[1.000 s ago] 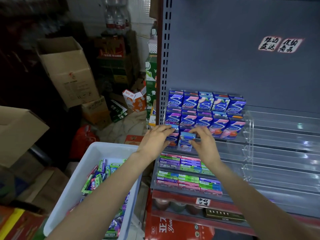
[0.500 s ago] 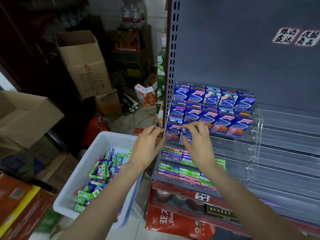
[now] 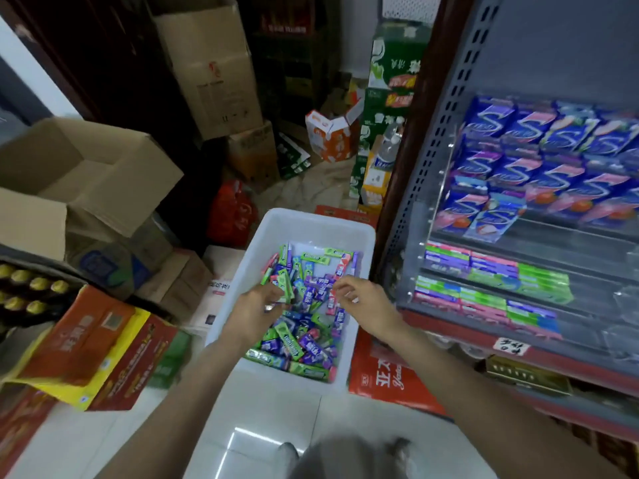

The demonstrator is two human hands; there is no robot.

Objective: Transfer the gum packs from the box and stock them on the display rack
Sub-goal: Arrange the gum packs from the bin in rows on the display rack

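A white plastic box (image 3: 313,221) stands on the floor and holds several loose gum packs (image 3: 313,337) in green, purple and pink. Both hands are over it. My left hand (image 3: 256,314) curls its fingertips round a green gum pack (image 3: 286,291) near the middle of the pile. My right hand (image 3: 361,299) hovers just right of it with loosely curled fingers and holds nothing. The clear tiered display rack (image 3: 432,188) is on the shelf to the right, with blue gum packs (image 3: 539,167) on its upper tiers and slim coloured packs (image 3: 491,276) lower down.
Open cardboard boxes (image 3: 86,174) and an orange and yellow carton (image 3: 86,344) crowd the left. A red carton (image 3: 390,371) lies between the box and the shelf base. The perforated shelf upright (image 3: 411,160) rises just right of the box. A red bag (image 3: 231,212) sits behind it.
Both hands have left the blue packs on the rack and dropped down left into the white box. The view has swung down toward the floor. My left hand now has a green pack.
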